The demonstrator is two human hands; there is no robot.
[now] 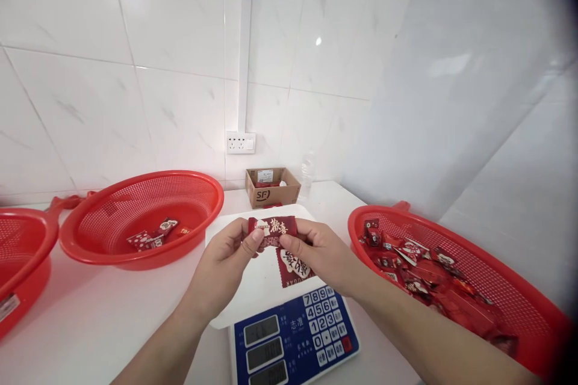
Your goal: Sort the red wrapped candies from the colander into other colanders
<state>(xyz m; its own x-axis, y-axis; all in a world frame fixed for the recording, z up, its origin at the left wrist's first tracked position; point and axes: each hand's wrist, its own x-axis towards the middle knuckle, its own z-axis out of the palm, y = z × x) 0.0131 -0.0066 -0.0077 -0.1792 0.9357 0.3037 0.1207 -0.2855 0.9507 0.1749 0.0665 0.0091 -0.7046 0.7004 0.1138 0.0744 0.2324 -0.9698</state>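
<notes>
Both hands meet over the scale's white tray (pixel 235 307), pinching one red candy packet (pixel 273 230) between them. Left hand (pixel 226 264) has thumb and forefinger closed on the packet's left end, other fingers curled loose. Right hand (pixel 318 252) is closed on the right end, thumb on the front; a second red packet (pixel 293 267) hangs below it, tucked under the right fingers. Whether it rests on the tray or is held clear, cannot tell.

The held packet sits just above the tray's far half, roughly centred between the two near baskets. Scale keypad (pixel 323 319) with blue face and three dark displays points toward the person, near the table's front edge.

Right basket (pixel 451 234), red mesh, is full of red packets and sits just beside the right forearm; its rim is close to the scale's right side, so there is little gap there. Its right side is near the white wall panel.

Left-middle basket (pixel 139 183) holds only a few packets (pixel 151 237); its rim is near the tray's left corner but apart from it. A third basket (pixel 22 234) at far left touches or overlaps the middle one's rim.

Bare white table (pixel 99 313) lies in front of the left baskets, beside the left forearm. At the back, a small cardboard box (pixel 272 187) against the tiled wall, a clear bottle (pixel 307 174) just right of it, a wall socket (pixel 241 142) above.
</notes>
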